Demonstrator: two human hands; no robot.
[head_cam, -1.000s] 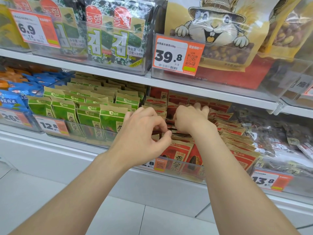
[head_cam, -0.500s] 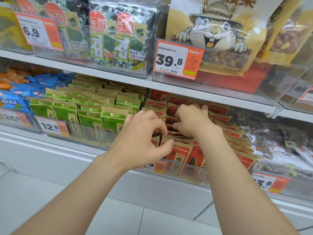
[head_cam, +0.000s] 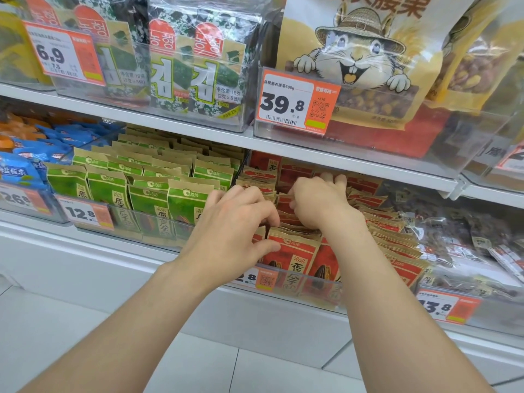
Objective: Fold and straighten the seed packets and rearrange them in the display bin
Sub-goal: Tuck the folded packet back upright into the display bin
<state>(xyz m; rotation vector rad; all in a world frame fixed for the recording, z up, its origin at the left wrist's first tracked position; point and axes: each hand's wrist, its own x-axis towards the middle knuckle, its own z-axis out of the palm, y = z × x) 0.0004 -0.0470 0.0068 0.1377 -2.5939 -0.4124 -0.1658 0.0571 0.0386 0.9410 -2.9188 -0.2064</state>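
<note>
Red and kraft-brown paper seed packets (head_cam: 295, 251) stand in crowded rows in a clear plastic display bin (head_cam: 312, 282) on the lower white shelf (head_cam: 85, 245), those on the right leaning over. Above them a big yellow bag (head_cam: 363, 52) printed with a grinning rodent in a straw hat fills the upper shelf, its top cut off, beside green-and-black seaweed packs (head_cam: 195, 66) with Korean lettering. Left of the red rows sit green packets (head_cam: 187, 199) bearing the same 洽洽 logo, then blue bags (head_cam: 19, 171); clear packs of something dark (head_cam: 453, 231) lie blurred on the right. The person's left hand (head_cam: 235, 231) pinches a front packet's top between thumb and curled fingers, its wrist hiding part of the bin's price tag (head_cam: 262, 280). The right hand (head_cam: 317, 201) sits deeper in the rows, fingers curled round packet tops, fingertips buried. Orange-and-white tags read 39.8 (head_cam: 297, 102), 6.9 (head_cam: 62, 55) and 12.8 (head_cam: 88, 212).
</note>
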